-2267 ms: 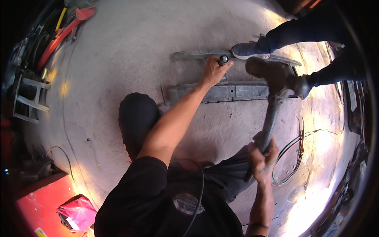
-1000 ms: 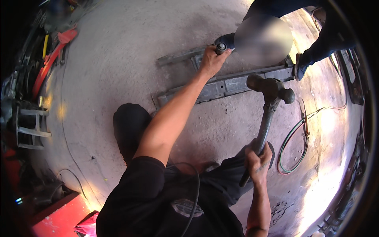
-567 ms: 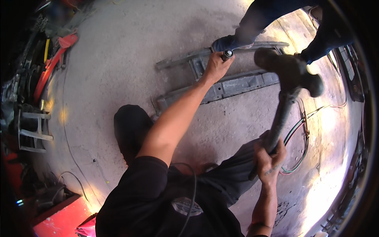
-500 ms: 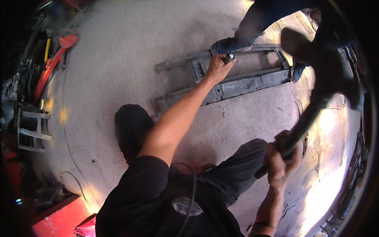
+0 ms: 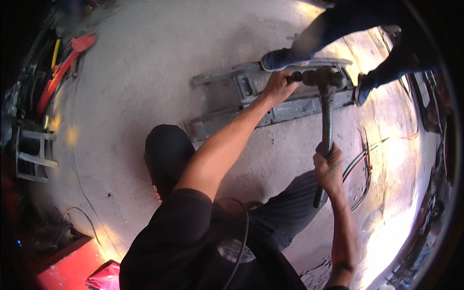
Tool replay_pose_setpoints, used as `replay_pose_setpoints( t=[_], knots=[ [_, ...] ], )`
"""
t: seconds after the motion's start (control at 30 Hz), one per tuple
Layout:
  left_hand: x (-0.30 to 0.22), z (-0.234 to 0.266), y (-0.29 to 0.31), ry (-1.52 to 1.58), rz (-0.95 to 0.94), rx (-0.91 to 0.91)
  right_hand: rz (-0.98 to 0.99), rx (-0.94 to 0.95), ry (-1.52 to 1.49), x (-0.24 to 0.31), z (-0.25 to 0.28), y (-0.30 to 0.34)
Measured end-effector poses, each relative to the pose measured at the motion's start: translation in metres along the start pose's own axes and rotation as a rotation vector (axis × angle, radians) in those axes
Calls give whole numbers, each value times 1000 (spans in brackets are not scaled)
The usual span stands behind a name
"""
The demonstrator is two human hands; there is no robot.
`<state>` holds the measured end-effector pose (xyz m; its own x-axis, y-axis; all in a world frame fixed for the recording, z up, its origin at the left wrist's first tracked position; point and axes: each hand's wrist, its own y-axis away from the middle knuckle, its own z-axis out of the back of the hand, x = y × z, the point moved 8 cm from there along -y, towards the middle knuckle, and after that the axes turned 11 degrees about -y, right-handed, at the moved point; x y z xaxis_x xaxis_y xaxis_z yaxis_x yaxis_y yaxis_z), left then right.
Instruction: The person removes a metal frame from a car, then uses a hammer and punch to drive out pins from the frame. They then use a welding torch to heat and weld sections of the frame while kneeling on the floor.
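A grey metal frame [image 5: 295,110] with long rails and cross pieces lies on the floor ahead of me. Over it, my left hand [image 5: 279,88] is closed round a dark bar-like tool [image 5: 296,77]; only its round top end shows, and its lower part is hidden. My right hand [image 5: 329,166] grips the handle of a heavy hammer [image 5: 327,113]. The hammer's head is right beside the tool's top end; whether they touch I cannot tell.
Another person's shoe [image 5: 276,60] rests on the frame's far rail, the other shoe [image 5: 362,90] at its right end. Hoses [image 5: 361,159] lie on the floor at right. At left are a red jack-like tool [image 5: 60,77], a metal bracket [image 5: 36,154] and a red box [image 5: 72,266].
The hammer has swung down and leftward from high at the right to the tool's top end. My left hand has shifted slightly right, still holding the tool.
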<state>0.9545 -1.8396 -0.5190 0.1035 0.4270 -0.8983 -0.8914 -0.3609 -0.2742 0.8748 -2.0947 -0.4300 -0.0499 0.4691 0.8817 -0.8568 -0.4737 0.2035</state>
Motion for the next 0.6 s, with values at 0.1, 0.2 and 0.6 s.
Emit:
replay_pose_setpoints(
  t=[0.1, 0.2, 0.6],
  knots=[
    [9, 39, -6, -44, 23, -93, -235, -67, -213, 10, 8, 34],
    [14, 62, -7, 50, 112, -148, -133, -137, -293, -19, 11, 59],
    [-61, 201, 41, 217, 68, -351, -546, -126, -712, -153, 20, 120]
  ],
)
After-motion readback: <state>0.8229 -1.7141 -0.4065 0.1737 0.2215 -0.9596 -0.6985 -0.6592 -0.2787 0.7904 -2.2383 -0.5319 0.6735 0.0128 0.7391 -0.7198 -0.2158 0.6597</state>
